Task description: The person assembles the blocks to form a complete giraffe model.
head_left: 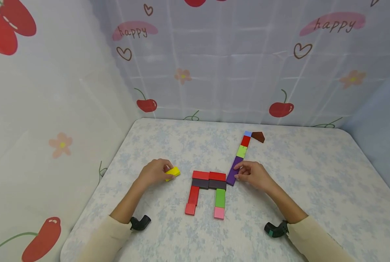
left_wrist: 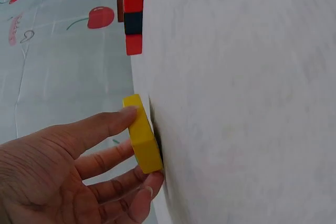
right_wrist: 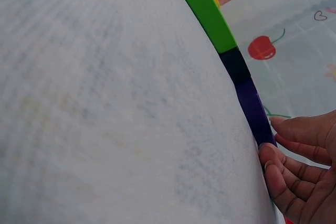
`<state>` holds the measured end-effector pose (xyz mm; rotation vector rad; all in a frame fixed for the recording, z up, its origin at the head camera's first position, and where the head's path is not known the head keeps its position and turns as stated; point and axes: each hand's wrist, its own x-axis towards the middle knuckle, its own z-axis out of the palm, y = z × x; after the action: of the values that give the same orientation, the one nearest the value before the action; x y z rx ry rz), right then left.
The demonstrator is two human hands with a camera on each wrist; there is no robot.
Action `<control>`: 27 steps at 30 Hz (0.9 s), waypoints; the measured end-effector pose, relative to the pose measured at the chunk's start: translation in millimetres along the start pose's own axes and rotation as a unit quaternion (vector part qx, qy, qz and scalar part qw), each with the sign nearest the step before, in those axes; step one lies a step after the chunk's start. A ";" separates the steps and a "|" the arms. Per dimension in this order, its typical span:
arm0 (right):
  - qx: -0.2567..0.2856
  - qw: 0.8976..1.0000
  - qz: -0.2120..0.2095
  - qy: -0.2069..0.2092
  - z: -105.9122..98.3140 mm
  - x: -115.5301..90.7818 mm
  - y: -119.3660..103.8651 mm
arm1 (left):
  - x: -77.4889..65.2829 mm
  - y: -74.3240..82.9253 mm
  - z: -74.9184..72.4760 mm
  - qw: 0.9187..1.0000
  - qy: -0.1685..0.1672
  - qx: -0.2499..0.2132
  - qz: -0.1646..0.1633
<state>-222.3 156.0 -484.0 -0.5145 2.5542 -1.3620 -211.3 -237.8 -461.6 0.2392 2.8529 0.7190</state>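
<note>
At the left of the block figure, my left hand [head_left: 155, 172] pinches a yellow block [head_left: 173, 173] between thumb and fingers, tilted at the tabletop in the left wrist view. My right hand [head_left: 254, 174] has thumb and fingertips around a long purple block [right_wrist: 254, 109] lying flat. Above the purple block runs a slanted row: a lime green block [head_left: 242, 151], a red block [head_left: 245, 141] and a light blue block [head_left: 248, 133]. A brown block [head_left: 258, 137] lies beside the blue one. The purple block's lower end meets the dark blocks [head_left: 217, 184] of the figure's body.
Red blocks [head_left: 201, 175] top the dark ones. Below stand two legs: a red block [head_left: 193, 195] over a lighter red one, and a green block [head_left: 220, 198] over a pink block [head_left: 219, 213]. A printed curtain [head_left: 221, 72] borders the patterned table [head_left: 142, 145].
</note>
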 end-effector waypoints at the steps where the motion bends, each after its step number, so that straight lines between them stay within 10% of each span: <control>1: 0.000 1.000 0.001 0.000 -0.1 0.0 0.4 | -1.2 4.7 1.7 1.000 -0.003 0.001 -0.002; 11: 0.003 1.000 -0.006 0.001 0.1 0.2 1.2 | -6.0 33.5 14.0 0.999 -0.041 -0.014 0.003; 27: -0.001 1.000 0.006 0.004 0.4 0.1 1.6 | -5.5 38.5 19.5 0.999 -0.045 -0.006 0.028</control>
<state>-222.6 156.5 -485.6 -0.4935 2.5620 -1.3592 -197.4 -196.6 -459.2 0.3417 2.7660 0.7173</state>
